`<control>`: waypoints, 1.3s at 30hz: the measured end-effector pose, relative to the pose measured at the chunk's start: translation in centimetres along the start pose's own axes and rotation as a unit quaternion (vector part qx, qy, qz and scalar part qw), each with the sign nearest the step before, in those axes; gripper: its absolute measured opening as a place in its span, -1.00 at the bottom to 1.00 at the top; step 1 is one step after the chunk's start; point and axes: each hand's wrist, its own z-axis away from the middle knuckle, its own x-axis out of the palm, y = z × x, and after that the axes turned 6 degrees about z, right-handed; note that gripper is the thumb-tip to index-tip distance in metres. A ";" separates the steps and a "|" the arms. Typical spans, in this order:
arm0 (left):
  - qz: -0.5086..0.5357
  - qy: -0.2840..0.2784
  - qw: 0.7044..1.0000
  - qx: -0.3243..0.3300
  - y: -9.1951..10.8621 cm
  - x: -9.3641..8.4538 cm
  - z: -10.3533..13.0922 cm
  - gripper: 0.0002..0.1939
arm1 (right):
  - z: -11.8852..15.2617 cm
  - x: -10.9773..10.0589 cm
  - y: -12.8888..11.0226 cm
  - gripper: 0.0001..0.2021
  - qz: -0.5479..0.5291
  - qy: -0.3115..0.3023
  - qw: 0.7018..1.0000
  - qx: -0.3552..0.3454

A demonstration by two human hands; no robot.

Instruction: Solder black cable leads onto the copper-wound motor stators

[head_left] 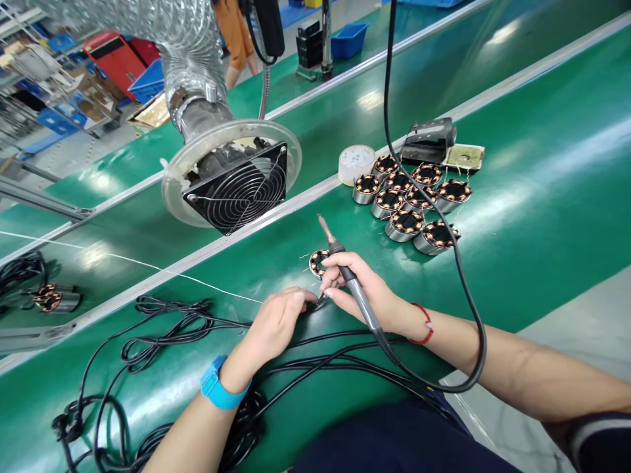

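Note:
My right hand point(372, 289) is closed around the grey handle of a soldering iron point(363, 303), its tip pointing up and away. The thumb and a finger of that hand also come together at the end of a black cable point(320, 302). My left hand point(279, 322) is closed on the same cable, low over the green bench; its fingertips are partly hidden. A thin pale wire point(211, 284) runs in from the left to my left hand. Just beyond my fingers lies a single motor stator point(316, 264) with copper windings, partly covered by my right hand.
Several wound stators point(405, 225) stand at the right, near a tape roll point(355, 164) and a soldering iron stand point(428, 141). A fume extractor point(241, 190) hangs ahead. Coiled black cables point(167, 328) lie at left. The iron's cord point(461, 276) loops over my right forearm.

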 end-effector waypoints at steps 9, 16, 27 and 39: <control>-0.012 -0.042 0.997 -0.067 1.0 0.2 0.1 -0.44 | 0.3 0.7 0.0 -0.56 -0.006 -0.005 1.000 -0.029; 0.220 -0.026 0.973 -0.057 0.9 0.4 -0.2 -0.70 | 0.4 0.9 -0.4 -0.62 0.053 -0.025 0.996 -0.064; 0.301 0.106 0.928 -0.193 0.7 -0.1 -1.7 -0.83 | -0.7 -0.9 1.4 -0.60 0.339 0.035 0.940 0.025; 0.360 0.169 0.899 -0.183 -1.0 -1.1 -3.0 -0.76 | -1.2 -1.5 0.8 -0.61 0.220 -0.029 0.973 -0.054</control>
